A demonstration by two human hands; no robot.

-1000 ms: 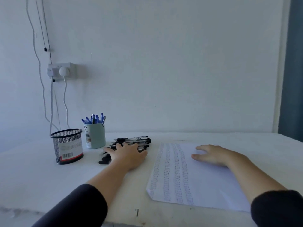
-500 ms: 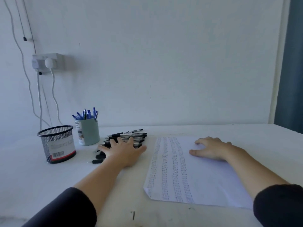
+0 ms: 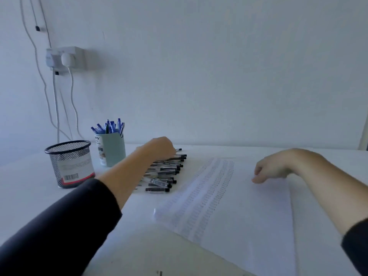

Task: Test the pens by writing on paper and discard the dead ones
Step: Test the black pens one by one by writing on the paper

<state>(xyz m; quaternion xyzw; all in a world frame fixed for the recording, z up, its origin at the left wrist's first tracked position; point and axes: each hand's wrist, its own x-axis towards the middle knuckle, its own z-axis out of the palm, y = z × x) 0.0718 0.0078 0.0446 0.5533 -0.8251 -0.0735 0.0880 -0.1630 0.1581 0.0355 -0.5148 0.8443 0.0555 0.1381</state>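
Head view: the left hand (image 3: 159, 149) reaches over the far end of the pile of black pens (image 3: 165, 171), fingers curled downward onto it; whether the grip encloses a pen cannot be determined. The right hand (image 3: 272, 168) hovers above the paper (image 3: 229, 206), fingers loosely curled, holding nothing. The paper lies flat on the counter (image 3: 29, 196), just right of the pile, bearing columns of scribbles. Left of the pile stand a cup of blue pens (image 3: 111, 148) and a mesh bin (image 3: 69, 163).

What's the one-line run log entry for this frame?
stage: picking next pen | left hand: reaching into pile of black-capped clear pens, grip hidden | right hand: loosely curled over white scribbled paper sheet, holding nothing
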